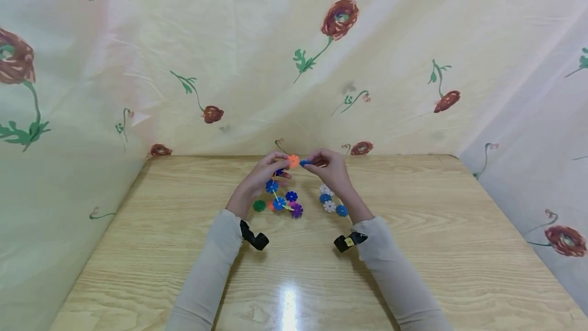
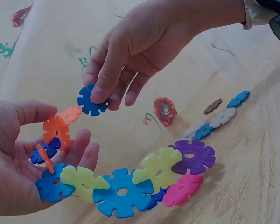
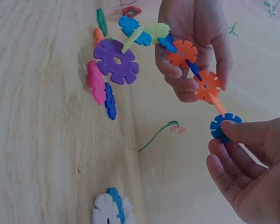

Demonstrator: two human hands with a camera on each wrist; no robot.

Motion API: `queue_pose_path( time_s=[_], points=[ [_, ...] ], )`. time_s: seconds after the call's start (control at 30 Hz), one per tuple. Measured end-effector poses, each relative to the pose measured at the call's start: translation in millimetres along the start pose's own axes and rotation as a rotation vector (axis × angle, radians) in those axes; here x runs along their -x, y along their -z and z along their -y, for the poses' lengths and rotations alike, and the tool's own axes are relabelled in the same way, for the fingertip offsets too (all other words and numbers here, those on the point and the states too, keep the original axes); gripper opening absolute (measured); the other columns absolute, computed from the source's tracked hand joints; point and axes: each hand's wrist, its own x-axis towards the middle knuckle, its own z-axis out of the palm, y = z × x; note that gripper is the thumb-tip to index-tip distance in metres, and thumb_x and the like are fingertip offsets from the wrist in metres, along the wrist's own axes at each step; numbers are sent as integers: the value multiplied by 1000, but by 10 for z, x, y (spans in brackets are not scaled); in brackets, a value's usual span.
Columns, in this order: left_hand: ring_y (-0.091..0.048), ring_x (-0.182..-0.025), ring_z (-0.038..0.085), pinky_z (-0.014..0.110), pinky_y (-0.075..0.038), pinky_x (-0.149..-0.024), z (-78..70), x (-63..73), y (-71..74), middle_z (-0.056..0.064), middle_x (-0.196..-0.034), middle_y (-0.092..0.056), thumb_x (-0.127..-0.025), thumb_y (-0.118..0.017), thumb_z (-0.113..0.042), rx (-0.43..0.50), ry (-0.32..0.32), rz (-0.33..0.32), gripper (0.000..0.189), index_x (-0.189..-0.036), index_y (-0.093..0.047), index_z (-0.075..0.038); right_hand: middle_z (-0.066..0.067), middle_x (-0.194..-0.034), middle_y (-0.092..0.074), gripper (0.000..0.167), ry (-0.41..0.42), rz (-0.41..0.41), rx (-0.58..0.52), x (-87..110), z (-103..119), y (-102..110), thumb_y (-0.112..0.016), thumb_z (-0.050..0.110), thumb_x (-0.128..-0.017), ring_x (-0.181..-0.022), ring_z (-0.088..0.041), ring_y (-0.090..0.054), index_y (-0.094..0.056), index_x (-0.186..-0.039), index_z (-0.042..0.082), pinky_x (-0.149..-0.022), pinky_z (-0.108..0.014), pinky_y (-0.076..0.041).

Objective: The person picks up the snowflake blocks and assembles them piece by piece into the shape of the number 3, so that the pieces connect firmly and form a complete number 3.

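Pale sleeves (image 1: 197,275), cut off at bottom edge. Wood-grain table (image 1: 138,249). Centre: chain of flat, round, notched plastic-looking discs (image 1: 279,204); right of it, overlapping white and blue discs (image 1: 328,207). Left hand (image 1: 257,178) partly hides the chain's upper part, pinching an orange disc (image 1: 293,161). Right hand (image 1: 334,172) pinches a blue disc (image 2: 86,101), partly thumb-covered; joint with chain unclear. Behind: creased, flower-printed cloth (image 1: 257,40).

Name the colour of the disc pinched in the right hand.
The disc in the right hand is blue; the left wrist view shows it best.
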Motion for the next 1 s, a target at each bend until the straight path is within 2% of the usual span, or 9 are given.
queue_pose_path(
  time_s=[0.17,0.3,0.47,0.53,0.7,0.77,0.87,1.0],
  points=[
    [-57,-125,47,63,-45,-110,-6,-2,-19,23,-135,-48,-109,-50,-25,5,1,13,25,-130,-51,-11,-20,-100,-72,13,26,-2,-5,1,-2,-1,-77,9,-92,-90,-30,-70,-72,-99,-1,-80,-27,-59],
    [-62,-118,41,62,-46,-109,-2,-15,-27,22,-135,-50,-108,-51,-27,1,-1,20,27,-131,-51,-12,-19,-100,-73,12,42,3,-18,-12,-15,-1,-76,8,-91,-90,-29,-70,-73,-99,0,-79,-24,-59],
    [-58,-122,48,63,-45,-110,15,-12,-46,12,-122,-57,-108,-52,-27,-11,-7,29,24,-127,-53,-12,-20,-100,-73,10,35,20,-32,1,-17,22,-75,4,-92,-90,-28,-70,-73,-99,-2,-81,-26,-61],
    [-58,-118,48,63,-45,-110,18,-9,-58,10,-119,-57,-107,-53,-26,-21,-8,21,22,-124,-54,-12,-19,-100,-73,10,31,23,-32,8,-13,29,-74,3,-92,-90,-27,-70,-74,-100,-3,-82,-28,-61],
    [-62,-105,36,62,-45,-110,13,-9,-86,13,-119,-58,-107,-54,-27,-22,0,-14,18,-118,-57,-12,-18,-100,-74,9,37,22,-29,16,-5,30,-75,4,-91,-88,-22,-69,-75,-99,-1,-81,-25,-61],
    [-63,-105,35,62,-45,-111,9,-12,-95,13,-118,-58,-107,-53,-27,-17,6,-27,17,-115,-57,-12,-19,-99,-74,9,41,24,-36,16,-4,32,-75,3,-91,-87,-23,-69,-75,-98,-1,-80,-24,-61],
    [-65,-100,31,61,-45,-111,7,-15,-108,8,-113,-59,-107,-53,-26,-11,15,-43,16,-112,-58,-12,-18,-99,-74,8,45,29,-40,15,-7,36,-75,3,-91,-87,-24,-70,-75,-98,-1,-79,-23,-61],
    [-65,-83,19,55,-50,-107,0,-12,-122,2,-105,-61,-106,-55,-26,-13,12,-59,18,-117,-59,-12,-18,-100,-74,8,42,42,-47,12,-14,38,-75,3,-91,-88,-26,-71,-75,-98,-1,-78,-23,-61]
  ],
)
